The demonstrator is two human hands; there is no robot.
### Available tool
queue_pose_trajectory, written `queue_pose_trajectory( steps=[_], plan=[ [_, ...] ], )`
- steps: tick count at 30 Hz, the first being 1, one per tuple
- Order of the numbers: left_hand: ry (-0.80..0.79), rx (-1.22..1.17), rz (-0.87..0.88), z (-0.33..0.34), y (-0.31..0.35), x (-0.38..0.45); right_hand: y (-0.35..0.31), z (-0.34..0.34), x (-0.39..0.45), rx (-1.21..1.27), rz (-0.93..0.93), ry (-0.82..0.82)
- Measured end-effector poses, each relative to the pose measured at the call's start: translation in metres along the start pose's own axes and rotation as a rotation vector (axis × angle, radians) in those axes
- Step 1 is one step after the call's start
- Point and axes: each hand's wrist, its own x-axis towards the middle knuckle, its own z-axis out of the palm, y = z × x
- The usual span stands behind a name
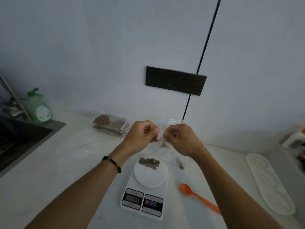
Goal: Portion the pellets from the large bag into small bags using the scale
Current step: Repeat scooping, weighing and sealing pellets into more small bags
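A small clear plastic bag (162, 141) with a few brown pellets in it hangs above the counter. My left hand (142, 134) and my right hand (179, 138) both pinch its top edge, fingers closed on it. Below them stands a white kitchen scale (145, 187) with a small pile of pellets (149, 161) at the far rim of its round platform. Right of the scale lies the large clear bag (179, 164) with a few pellets inside, partly hidden by my right forearm. Filled small bags (110, 125) are stacked near the wall.
An orange spoon (198, 196) lies right of the scale. A white perforated tray (269, 184) sits at the right edge. A dark sink (19, 139) and a green soap bottle (38, 108) are at the left. A dark socket panel (175, 80) is on the wall.
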Motion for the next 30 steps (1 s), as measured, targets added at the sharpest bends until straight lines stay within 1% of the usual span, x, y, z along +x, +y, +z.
queue_pose_trajectory(
  steps=[3,8,10,12,14,17,20,22,27,30],
  plan=[
    [-0.045,0.015,-0.025,-0.005,0.008,-0.005,-0.001,-0.005,0.002,-0.020,-0.053,-0.035],
    [-0.106,0.164,-0.044,-0.011,0.014,-0.008,-0.004,-0.005,0.001,-0.018,-0.065,-0.092],
    [-0.085,0.210,-0.030,-0.012,0.017,-0.011,-0.006,-0.004,0.000,0.013,-0.099,-0.070],
    [-0.034,0.254,-0.009,-0.015,0.016,-0.011,-0.008,-0.004,-0.001,0.095,-0.129,-0.065],
    [0.004,0.279,0.005,-0.019,0.015,-0.010,-0.009,-0.006,0.001,0.158,-0.111,-0.074],
    [0.007,0.236,-0.006,-0.029,0.014,-0.008,-0.012,-0.005,0.006,0.094,-0.077,-0.082],
    [-0.069,0.182,-0.014,-0.041,0.014,-0.004,-0.018,0.002,0.012,0.044,-0.080,-0.079],
    [-0.115,0.221,0.008,-0.048,0.014,-0.002,-0.025,0.006,0.015,0.042,-0.080,-0.078],
    [-0.127,0.284,0.063,-0.065,0.011,0.007,-0.047,0.014,0.029,0.060,-0.066,-0.104],
    [-0.147,0.264,0.053,-0.077,0.010,0.013,-0.056,0.021,0.038,-0.036,-0.054,-0.083]
  ],
)
